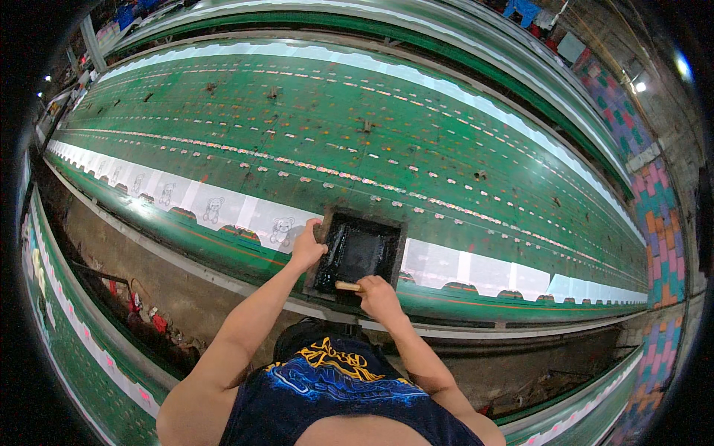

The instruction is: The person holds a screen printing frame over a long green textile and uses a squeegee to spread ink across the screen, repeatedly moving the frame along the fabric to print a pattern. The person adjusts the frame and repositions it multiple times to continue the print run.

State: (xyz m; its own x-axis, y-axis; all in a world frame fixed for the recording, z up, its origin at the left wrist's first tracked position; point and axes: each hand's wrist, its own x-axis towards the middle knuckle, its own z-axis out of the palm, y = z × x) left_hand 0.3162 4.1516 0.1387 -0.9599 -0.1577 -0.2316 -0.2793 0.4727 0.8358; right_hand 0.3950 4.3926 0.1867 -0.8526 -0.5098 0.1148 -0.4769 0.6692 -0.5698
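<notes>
Dark screen-printing frame (pixel 368 215) sits over bear-printed white strip (pixel 249 213) on long green table (pixel 312 119). My left hand (pixel 307 247) grasps frame's left rim; right hand (pixel 379 297) clasps wooden handle (pixel 347 285), likely squeegee's. Inking stroke seems underway; next move calls for steady frame, even pressure.

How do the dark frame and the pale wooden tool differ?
Size: the dark frame is much larger; the pale wooden tool is a small piece.
Colour: the frame is blackened, while the tool's visible end is light tan.
Hands: the left hand is at the frame's left edge; the right hand holds the tool.
Shared: both are at the near side of the green table.
</notes>
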